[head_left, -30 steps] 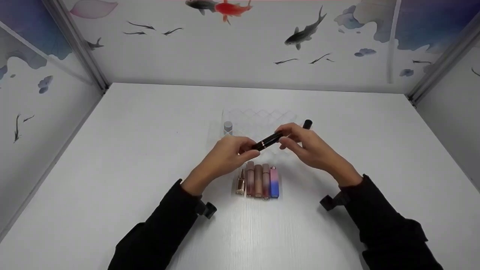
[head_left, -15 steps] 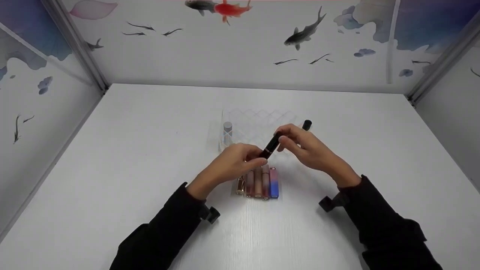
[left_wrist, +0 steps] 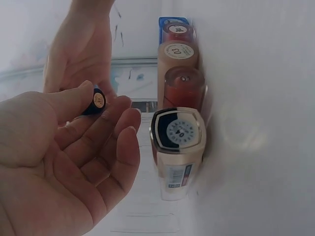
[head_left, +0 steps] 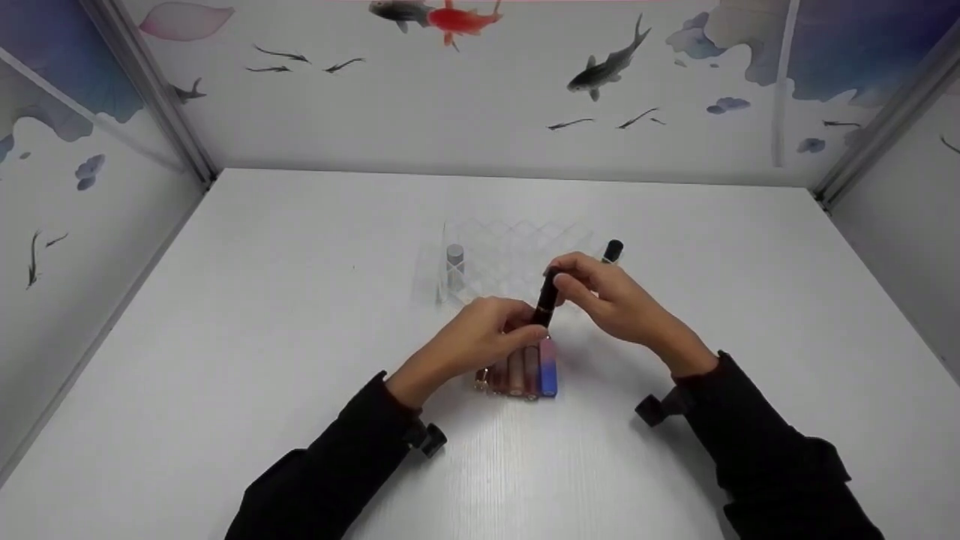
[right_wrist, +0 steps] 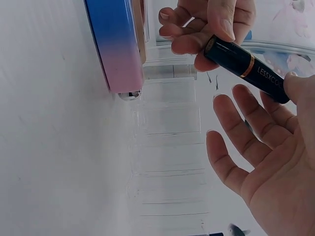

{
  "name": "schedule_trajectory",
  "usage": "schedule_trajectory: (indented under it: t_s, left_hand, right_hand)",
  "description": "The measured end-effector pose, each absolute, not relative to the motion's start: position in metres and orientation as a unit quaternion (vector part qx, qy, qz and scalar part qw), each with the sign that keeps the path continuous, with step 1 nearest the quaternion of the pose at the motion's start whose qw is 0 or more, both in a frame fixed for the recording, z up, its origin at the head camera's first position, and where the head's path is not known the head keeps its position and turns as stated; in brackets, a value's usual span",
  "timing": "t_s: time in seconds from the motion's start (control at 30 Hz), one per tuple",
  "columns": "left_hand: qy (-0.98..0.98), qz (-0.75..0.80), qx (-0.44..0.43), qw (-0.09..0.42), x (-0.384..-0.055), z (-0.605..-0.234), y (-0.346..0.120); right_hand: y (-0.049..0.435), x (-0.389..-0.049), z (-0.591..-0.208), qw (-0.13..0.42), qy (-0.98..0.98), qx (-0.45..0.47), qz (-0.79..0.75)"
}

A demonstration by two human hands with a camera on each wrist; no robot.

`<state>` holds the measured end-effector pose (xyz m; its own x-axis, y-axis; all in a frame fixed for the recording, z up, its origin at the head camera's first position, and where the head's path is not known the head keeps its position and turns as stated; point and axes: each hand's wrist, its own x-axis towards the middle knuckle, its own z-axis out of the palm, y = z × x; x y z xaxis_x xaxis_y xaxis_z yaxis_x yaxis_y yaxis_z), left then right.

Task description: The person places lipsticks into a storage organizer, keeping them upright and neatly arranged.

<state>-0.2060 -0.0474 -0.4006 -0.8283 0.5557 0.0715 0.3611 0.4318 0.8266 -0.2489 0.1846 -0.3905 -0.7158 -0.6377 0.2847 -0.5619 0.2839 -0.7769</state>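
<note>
A black lipstick tube (head_left: 548, 294) with a thin gold band is held between both hands above the front of a clear organizer. My left hand (head_left: 484, 336) pinches its lower end between thumb and fingers. The upper end is pinched by my right hand (head_left: 616, 301). White lettering shows on the lipstick tube (right_wrist: 246, 67) in the right wrist view. Under my left hand lies a row of lip products, partly hidden: a pink-and-blue tube (head_left: 548, 373), several brownish lip gloss tubes (head_left: 516, 376) and a gold-cased lipstick (left_wrist: 178, 132) at the left end.
Behind the hands stands the clear organizer (head_left: 499, 244) with a diamond pattern. A grey-capped tube (head_left: 455, 257) stands in its left end, and a black-capped tube (head_left: 613, 250) at its right. Patterned panels (head_left: 480, 97) enclose the white table (head_left: 300, 315).
My left hand has moved right and toward the body, swinging the lipstick tube from a slant to nearly upright. My right hand has stayed almost in place, keeping its pinch.
</note>
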Motion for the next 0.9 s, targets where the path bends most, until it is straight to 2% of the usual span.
schedule_trajectory:
  t_s: [0.9]
  left_hand:
    - [0.847, 0.445, 0.281, 0.076, -0.2068, -0.4103, -0.0429]
  right_hand:
    - [0.1804, -0.2458, -0.392, 0.024, 0.79, -0.366, -0.491]
